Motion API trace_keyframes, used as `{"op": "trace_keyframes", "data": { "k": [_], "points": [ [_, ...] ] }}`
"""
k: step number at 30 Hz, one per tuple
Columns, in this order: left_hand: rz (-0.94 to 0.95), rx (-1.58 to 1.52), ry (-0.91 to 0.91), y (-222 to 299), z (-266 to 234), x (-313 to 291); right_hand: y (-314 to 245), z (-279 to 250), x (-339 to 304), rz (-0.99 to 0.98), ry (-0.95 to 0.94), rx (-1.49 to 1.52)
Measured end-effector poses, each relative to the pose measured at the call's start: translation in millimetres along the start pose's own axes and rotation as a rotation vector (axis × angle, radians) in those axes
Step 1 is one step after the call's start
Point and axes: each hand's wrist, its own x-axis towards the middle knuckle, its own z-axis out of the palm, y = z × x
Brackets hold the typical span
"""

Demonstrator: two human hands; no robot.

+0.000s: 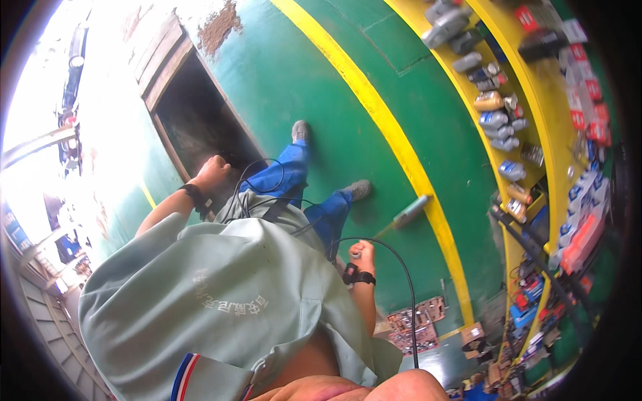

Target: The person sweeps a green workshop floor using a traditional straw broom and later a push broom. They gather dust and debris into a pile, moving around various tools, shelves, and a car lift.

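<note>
Work shirt [267,260], pale grey-green, loose cut, white lettering [231,306], with blue, white and red striped trim [184,375]. Trousers [284,175], bright blue; shoes [300,131], grey. Black band [194,195] at left wrist, another [364,277] at right.

bottles [493,121] line a yellow shelf [545,127] beside green floor [307,80].

Right fingers [365,248] around grey-ended tool [410,212], left fingers [215,166] near dark floor opening [199,112]
</note>
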Motion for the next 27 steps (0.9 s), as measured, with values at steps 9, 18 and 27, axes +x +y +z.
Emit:
{"op": "trace_keyframes", "data": {
  "k": [9,18,27],
  "points": [
    [-0.217,-0.374,0.126,-98.5,-56.5,72.0,60.7,378.9,0.9,0.102,-0.332,-0.444],
    [-0.618,-0.516,0.195,-225.6,-47.0,36.1,120.7,705.9,106.0,0.71,-0.693,-0.154],
    [-0.842,-0.733,0.196,-211.8,-15.2,-6.4,79.7,715.5,2.6,0.459,-0.753,-0.392]
  ]
}}
